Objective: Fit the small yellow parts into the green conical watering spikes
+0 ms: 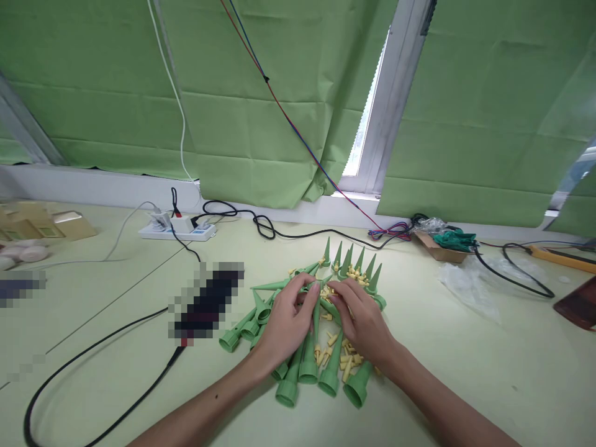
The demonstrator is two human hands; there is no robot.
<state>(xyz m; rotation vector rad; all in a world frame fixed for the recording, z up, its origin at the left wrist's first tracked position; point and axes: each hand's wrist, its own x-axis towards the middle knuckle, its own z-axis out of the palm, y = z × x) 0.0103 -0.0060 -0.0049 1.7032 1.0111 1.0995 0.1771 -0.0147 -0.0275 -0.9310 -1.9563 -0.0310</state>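
On the desk (442, 385), loose green spikes (239, 330) are lying fanned out, presumably within easy reach. The left hand (288, 316) is apparently pinching a held spike (326, 279). Yellow pieces (347, 366) are lying centrally; upright spikes (346, 264) are standing behind. The right hand (365, 316) is curling nearby, its grasp indiscernible.

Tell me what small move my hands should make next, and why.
Perhaps ease your right hand slightly toward your left hand, lining up whatever they may be pinching. Both hands curl over the green cones and yellow pieces, with only a narrow gap between them. What they hold is partly hidden, so that's only a guess.
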